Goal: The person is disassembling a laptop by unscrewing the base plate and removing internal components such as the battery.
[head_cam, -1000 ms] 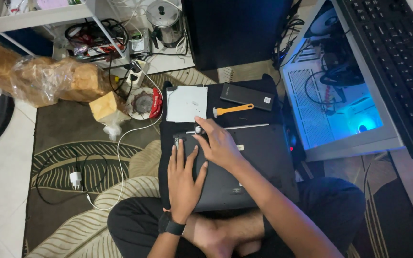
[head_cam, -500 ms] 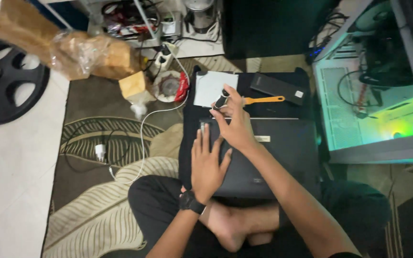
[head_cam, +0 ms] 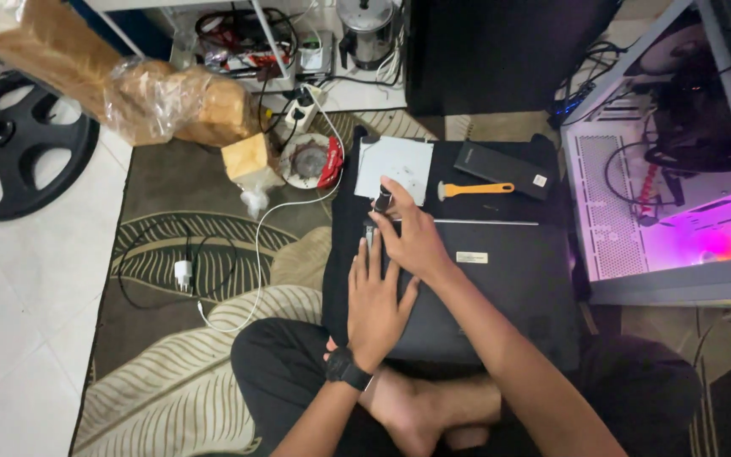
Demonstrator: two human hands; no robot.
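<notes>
Change: the view is sitting closer than half a second ago, and the right hand (head_cam: pixel 412 237) has been holding the same spot at the laptop's far left corner throughout, so the work is staying fixed on that corner.
Left hand: the left hand (head_cam: pixel 374 305) is lying flat and open, palm down, on the closed black laptop (head_cam: pixel 501 288), as it was lying a second ago; it is gripping nothing and looks to be steadying the shell.
Right hand: it is curling around a small dark screwdriver (head_cam: pixel 380 201), fingers closed on the handle; the tip is hidden under the fingers, so contact with the laptop cannot be told.
Laptop: a matte black slab with a pale label near its middle, lying on a black cloth (head_cam: pixel 344 245) in front of the person's crossed legs.
Beyond the hands: a white paper sheet (head_cam: pixel 395 165) with tiny specks on it, an orange-handled plastic pry tool (head_cam: pixel 475 189), and a flat black rectangular case (head_cam: pixel 501 169) are lying on the cloth, well apart from the left hand.
Surroundings: a leaf-patterned rug (head_cam: pixel 171 254) with a white charger cable (head_cam: pixel 255 262) looped on it; a lit computer case (head_cam: pixel 678 211) glowing pink to the right.
Wrist: a dark watch (head_cam: pixel 349 368) is sitting on the left wrist.
</notes>
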